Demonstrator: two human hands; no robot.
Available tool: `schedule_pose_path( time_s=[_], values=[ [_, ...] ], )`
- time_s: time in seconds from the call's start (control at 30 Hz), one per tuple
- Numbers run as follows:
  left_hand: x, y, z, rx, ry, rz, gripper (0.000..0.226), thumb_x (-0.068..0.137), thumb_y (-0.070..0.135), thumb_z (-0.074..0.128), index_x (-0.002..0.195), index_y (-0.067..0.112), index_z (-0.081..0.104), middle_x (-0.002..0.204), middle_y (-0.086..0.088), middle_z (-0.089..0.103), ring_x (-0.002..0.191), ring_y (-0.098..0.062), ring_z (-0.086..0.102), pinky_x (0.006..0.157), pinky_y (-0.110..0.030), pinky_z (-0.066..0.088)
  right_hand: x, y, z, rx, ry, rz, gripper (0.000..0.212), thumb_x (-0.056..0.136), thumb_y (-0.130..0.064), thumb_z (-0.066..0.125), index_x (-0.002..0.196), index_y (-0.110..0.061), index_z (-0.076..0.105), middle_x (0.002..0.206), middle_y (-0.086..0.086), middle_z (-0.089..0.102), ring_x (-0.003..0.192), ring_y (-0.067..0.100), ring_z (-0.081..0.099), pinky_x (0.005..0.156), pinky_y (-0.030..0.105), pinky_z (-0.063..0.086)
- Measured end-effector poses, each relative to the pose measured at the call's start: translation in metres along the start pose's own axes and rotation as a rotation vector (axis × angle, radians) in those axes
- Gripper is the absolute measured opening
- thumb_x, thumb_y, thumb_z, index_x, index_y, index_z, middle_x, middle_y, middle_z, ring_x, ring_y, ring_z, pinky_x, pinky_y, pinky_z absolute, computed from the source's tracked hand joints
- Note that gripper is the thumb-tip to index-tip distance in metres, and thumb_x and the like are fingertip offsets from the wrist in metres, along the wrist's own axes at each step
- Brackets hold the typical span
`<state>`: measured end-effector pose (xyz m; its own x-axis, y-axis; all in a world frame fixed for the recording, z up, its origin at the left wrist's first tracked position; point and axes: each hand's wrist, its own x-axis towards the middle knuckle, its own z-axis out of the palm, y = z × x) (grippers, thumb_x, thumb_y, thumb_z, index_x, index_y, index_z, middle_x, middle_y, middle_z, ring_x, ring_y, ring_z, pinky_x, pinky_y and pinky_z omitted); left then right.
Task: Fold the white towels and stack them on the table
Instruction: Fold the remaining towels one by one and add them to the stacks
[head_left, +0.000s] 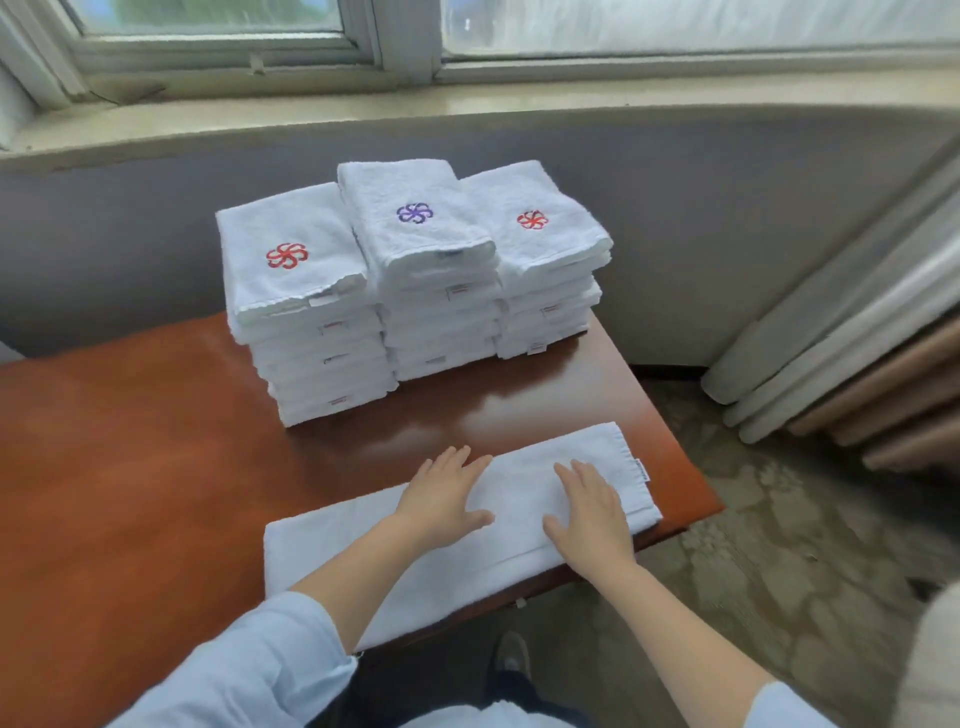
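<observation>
A white towel (524, 491), folded into a long strip, lies along the near right edge of the brown table (156, 441). My left hand (447, 496) rests flat on its middle with fingers spread. My right hand (592, 512) presses flat on the strip's right part. Behind it stand three stacks of folded white towels: the left stack (306, 312) has a red emblem on top, the middle stack (431, 270) a purple emblem, the right stack (545, 265) a red emblem.
The table's right edge and near right corner drop off to a patterned floor (779, 545). Curtains (857, 353) hang at the right. A grey wall and window sill (363, 109) run behind the stacks. My shoe (511, 657) shows under the table edge.
</observation>
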<state>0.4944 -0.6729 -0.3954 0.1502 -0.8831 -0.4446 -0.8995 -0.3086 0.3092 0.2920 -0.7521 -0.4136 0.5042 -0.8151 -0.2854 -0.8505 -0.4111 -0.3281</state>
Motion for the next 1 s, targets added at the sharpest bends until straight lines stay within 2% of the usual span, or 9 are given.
schedule_pose_path(
  time_s=[0.13, 0.27, 0.47, 0.67, 0.83, 0.9, 0.93, 0.97, 1.0],
  values=[
    [0.035, 0.038, -0.006, 0.003, -0.010, 0.107, 0.072, 0.095, 0.050, 0.055, 0.155, 0.030, 0.022, 0.162, 0.003, 0.023, 0.148, -0.018, 0.022, 0.115, -0.037, 0.030, -0.008, 0.038, -0.010, 0.029, 0.114, 0.183, 0.061, 0.094, -0.044, 0.056, 0.147, -0.025, 0.033, 0.157, -0.003, 0.029, 0.148, 0.019, 0.019, 0.122, 0.039, 0.014],
    [0.065, 0.074, -0.004, 0.017, -0.001, 0.182, 0.066, 0.094, 0.048, 0.057, 0.151, 0.029, 0.030, 0.156, 0.006, 0.032, 0.140, -0.017, 0.036, 0.103, -0.037, 0.042, -0.016, 0.063, -0.014, 0.101, 0.176, 0.308, 0.057, 0.093, -0.041, 0.059, 0.143, -0.024, 0.039, 0.149, -0.004, 0.038, 0.140, 0.018, 0.029, 0.112, 0.032, 0.030],
    [0.102, 0.113, -0.001, 0.039, 0.039, 0.236, 0.068, 0.094, 0.040, 0.059, 0.152, 0.024, 0.028, 0.157, 0.003, 0.032, 0.138, -0.019, 0.039, 0.099, -0.035, 0.044, -0.010, 0.076, -0.019, 0.258, 0.155, 0.476, 0.073, 0.094, -0.047, 0.057, 0.153, -0.025, 0.022, 0.143, -0.002, 0.037, 0.129, 0.018, 0.039, 0.092, 0.032, 0.046],
    [0.126, 0.135, -0.001, 0.015, 0.054, 0.184, 0.063, 0.095, 0.026, 0.059, 0.152, 0.023, 0.029, 0.150, -0.002, 0.042, 0.134, -0.024, 0.042, 0.098, -0.036, 0.044, 0.009, 0.081, -0.024, 0.421, 0.087, 0.570, 0.067, 0.088, -0.034, 0.068, 0.145, -0.022, 0.035, 0.132, 0.003, 0.039, 0.103, 0.022, 0.057, 0.077, 0.031, 0.049],
    [0.134, 0.139, -0.005, -0.070, 0.051, 0.164, 0.074, 0.085, 0.010, 0.059, 0.152, 0.024, 0.031, 0.144, -0.001, 0.052, 0.130, -0.025, 0.050, 0.104, -0.037, 0.043, 0.012, 0.083, -0.026, 0.437, 0.063, 0.614, 0.051, 0.083, -0.032, 0.068, 0.127, -0.021, 0.046, 0.120, 0.001, 0.050, 0.095, 0.023, 0.059, 0.070, 0.031, 0.046],
    [0.133, 0.138, -0.009, -0.166, 0.032, 0.187, 0.063, 0.080, 0.010, 0.056, 0.141, 0.027, 0.049, 0.134, 0.003, 0.060, 0.124, -0.022, 0.055, 0.098, -0.035, 0.047, 0.010, 0.083, -0.026, 0.431, 0.046, 0.637, 0.040, 0.081, -0.033, 0.066, 0.117, -0.024, 0.051, 0.116, -0.002, 0.051, 0.096, 0.022, 0.058, 0.069, 0.031, 0.044],
    [0.131, 0.138, -0.012, -0.199, 0.027, 0.197, 0.049, 0.077, 0.013, 0.056, 0.123, 0.029, 0.061, 0.120, 0.005, 0.067, 0.115, -0.021, 0.059, 0.086, -0.031, 0.050, 0.009, 0.082, -0.027, 0.434, 0.050, 0.645, 0.030, 0.080, -0.032, 0.064, 0.108, -0.026, 0.054, 0.114, -0.003, 0.051, 0.099, 0.023, 0.058, 0.071, 0.031, 0.044],
    [0.128, 0.136, -0.015, -0.213, 0.022, 0.208, 0.028, 0.074, 0.017, 0.056, 0.097, 0.031, 0.066, 0.100, 0.008, 0.069, 0.101, -0.022, 0.063, 0.069, -0.026, 0.047, 0.007, 0.080, -0.028, 0.439, 0.065, 0.654, 0.018, 0.080, -0.030, 0.062, 0.096, -0.027, 0.056, 0.111, -0.003, 0.051, 0.101, 0.023, 0.056, 0.072, 0.031, 0.045],
    [0.125, 0.135, -0.019, -0.225, 0.018, 0.216, 0.010, 0.071, 0.021, 0.055, 0.076, 0.029, 0.060, 0.081, 0.011, 0.064, 0.086, -0.022, 0.063, 0.057, -0.024, 0.039, 0.004, 0.077, -0.028, 0.448, 0.090, 0.661, 0.009, 0.079, -0.029, 0.060, 0.087, -0.028, 0.055, 0.108, -0.003, 0.049, 0.102, 0.023, 0.054, 0.072, 0.031, 0.044]
  ],
)
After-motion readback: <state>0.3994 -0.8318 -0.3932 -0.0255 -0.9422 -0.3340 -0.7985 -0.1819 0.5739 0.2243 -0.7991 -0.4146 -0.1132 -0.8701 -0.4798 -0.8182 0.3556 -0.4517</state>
